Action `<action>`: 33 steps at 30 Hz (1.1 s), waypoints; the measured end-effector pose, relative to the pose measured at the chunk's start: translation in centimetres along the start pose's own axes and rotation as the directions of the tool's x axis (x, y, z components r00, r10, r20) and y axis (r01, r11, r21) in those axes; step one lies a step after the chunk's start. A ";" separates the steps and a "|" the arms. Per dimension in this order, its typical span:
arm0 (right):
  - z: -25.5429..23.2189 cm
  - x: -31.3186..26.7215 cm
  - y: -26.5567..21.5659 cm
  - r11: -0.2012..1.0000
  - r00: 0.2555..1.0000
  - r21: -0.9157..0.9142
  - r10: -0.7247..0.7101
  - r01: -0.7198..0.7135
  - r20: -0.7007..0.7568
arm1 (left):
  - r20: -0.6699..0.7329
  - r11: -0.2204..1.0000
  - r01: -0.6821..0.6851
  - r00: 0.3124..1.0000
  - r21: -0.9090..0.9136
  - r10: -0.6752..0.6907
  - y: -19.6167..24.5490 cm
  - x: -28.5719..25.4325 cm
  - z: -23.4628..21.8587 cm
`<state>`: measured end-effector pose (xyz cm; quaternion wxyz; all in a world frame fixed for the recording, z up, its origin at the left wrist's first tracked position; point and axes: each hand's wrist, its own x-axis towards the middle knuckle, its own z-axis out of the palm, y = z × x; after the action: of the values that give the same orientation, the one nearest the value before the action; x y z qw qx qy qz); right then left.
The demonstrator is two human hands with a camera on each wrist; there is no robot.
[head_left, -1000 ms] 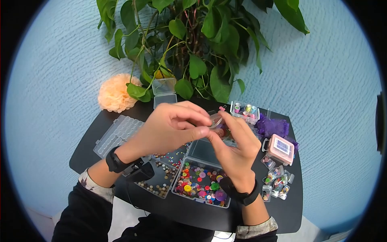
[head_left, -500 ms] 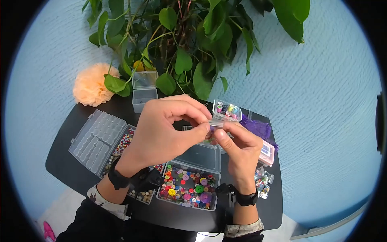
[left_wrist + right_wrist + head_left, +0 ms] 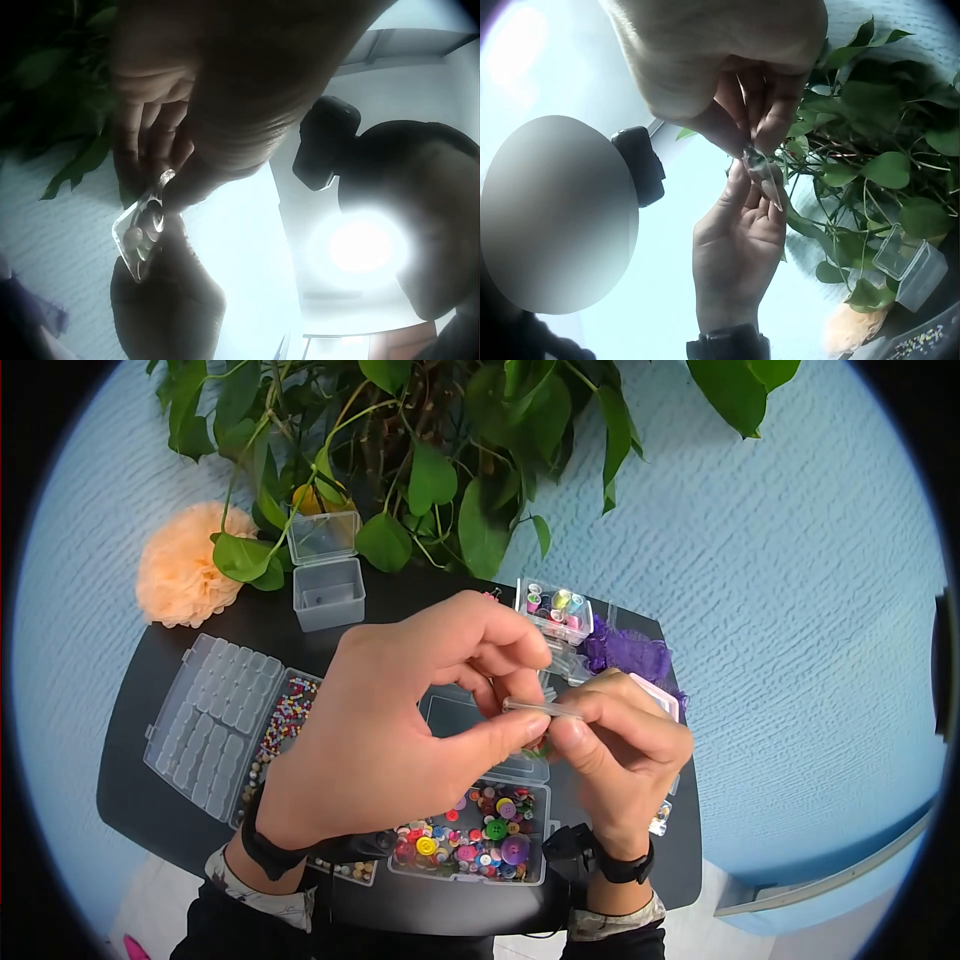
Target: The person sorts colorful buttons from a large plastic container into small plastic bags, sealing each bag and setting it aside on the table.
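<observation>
Both hands hold a small clear zip bag (image 3: pixel 129 238) above the table, with a few small rounded pieces inside. My left hand (image 3: pixel 400 730) pinches one end of its flat top strip (image 3: pixel 542 708) between thumb and fingers. At the other end, my right hand (image 3: pixel 625 750) pinches the same strip with thumb and bent forefinger. Seen from the right wrist, the bag (image 3: pixel 763 177) hangs between the fingertips of the two hands. Below the hands, an open clear box of mixed buttons (image 3: pixel 467 852) stands on the table, its lid partly hidden.
Left lies an open divided bead case (image 3: pixel 215 710). An open clear box (image 3: pixel 330 595) and peach pompom (image 3: pixel 190 565) stand at the back left, under a leafy plant (image 3: pixel 432 475). A box of spools (image 3: pixel 556 610) and purple mesh (image 3: pixel 630 652) sit at the back right.
The bag's mouth was rounded and gaping; now its top is a flat strip between the fingers. Both hands have come lower in view, and the head view has shifted over the table.
</observation>
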<state>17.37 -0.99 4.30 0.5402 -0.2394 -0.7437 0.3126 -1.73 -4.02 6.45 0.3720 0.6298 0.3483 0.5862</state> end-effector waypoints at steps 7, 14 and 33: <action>0.8 0.2 0.2 0.989 0.993 -0.099 -0.113 0.114 0.016 | 0.072 0.942 -0.242 0.970 0.233 0.231 -0.9 -0.1 -0.6; 0.4 0.4 -0.4 0.989 0.995 -0.119 -0.086 0.091 0.047 | 0.094 0.930 -0.256 0.966 0.264 0.239 -0.8 -0.1 -0.7; 0.4 0.2 -1.0 0.991 0.980 -0.075 -0.093 0.108 0.175 | 0.234 0.931 -0.246 0.955 0.270 0.185 -0.4 -0.2 -1.4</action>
<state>16.91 -1.63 5.04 0.4787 -0.1964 -0.8111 0.2726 -3.09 -3.92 6.09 0.2404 0.7697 0.3205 0.4971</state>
